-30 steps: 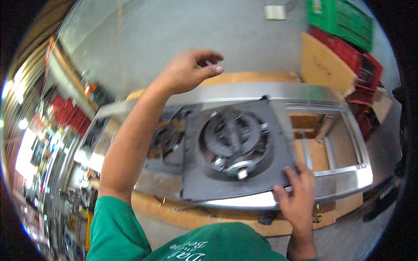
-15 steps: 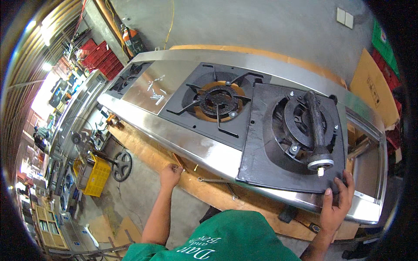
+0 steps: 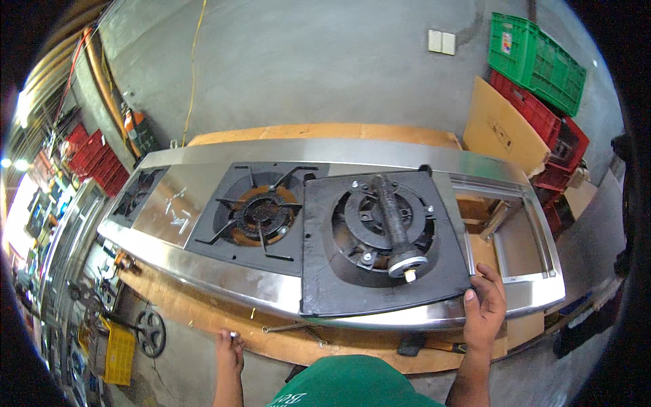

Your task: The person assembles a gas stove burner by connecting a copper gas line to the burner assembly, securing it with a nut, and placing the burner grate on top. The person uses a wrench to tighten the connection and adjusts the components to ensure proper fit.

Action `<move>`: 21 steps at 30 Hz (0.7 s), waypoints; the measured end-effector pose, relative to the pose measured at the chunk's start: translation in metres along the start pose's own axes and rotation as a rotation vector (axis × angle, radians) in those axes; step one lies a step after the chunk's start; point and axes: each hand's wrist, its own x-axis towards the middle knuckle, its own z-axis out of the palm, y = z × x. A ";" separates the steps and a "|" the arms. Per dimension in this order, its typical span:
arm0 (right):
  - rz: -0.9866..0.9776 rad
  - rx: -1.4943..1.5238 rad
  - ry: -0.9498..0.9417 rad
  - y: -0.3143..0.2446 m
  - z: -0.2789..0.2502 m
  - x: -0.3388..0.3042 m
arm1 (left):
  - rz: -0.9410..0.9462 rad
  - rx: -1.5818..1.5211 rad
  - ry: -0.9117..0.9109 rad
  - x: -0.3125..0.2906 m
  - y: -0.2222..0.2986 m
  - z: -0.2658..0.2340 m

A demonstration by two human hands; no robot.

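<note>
A black burner plate (image 3: 322,278), turned underside up with a burner tube (image 3: 393,224) across its round burner, rests on the stainless steel stove counter (image 3: 271,281). My right hand (image 3: 485,311) grips its near right corner, thumb and fingers on the edge. Below the counter's front edge, my left hand (image 3: 230,349) is closed, and a small pale tip shows between the fingers, too small to name. To the left of the plate sits another burner (image 3: 261,214) with a pot grate. Several small screws (image 3: 178,220) lie on the steel panel further left.
An open bay (image 3: 485,247) lies at the counter's right. Wrenches (image 3: 288,327) rest on the wooden board (image 3: 176,308) along the front. Crates (image 3: 536,64) and a cardboard sheet (image 3: 502,129) stand back right; a yellow crate (image 3: 119,353) and handwheel (image 3: 150,334) are low left.
The view has shifted, showing more of the wall and right side. My left hand has lowered away from the counter front; my right hand keeps to the plate's corner.
</note>
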 end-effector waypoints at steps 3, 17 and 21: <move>-0.136 0.020 0.055 -0.018 0.006 0.001 | 0.450 0.429 -0.119 -0.040 0.031 0.028; 0.109 0.547 -0.991 -0.116 0.054 -0.009 | 0.754 1.241 -1.310 -0.166 0.105 0.249; -0.075 0.483 -0.768 -0.106 0.037 -0.011 | 0.713 1.072 -1.357 -0.173 0.108 0.265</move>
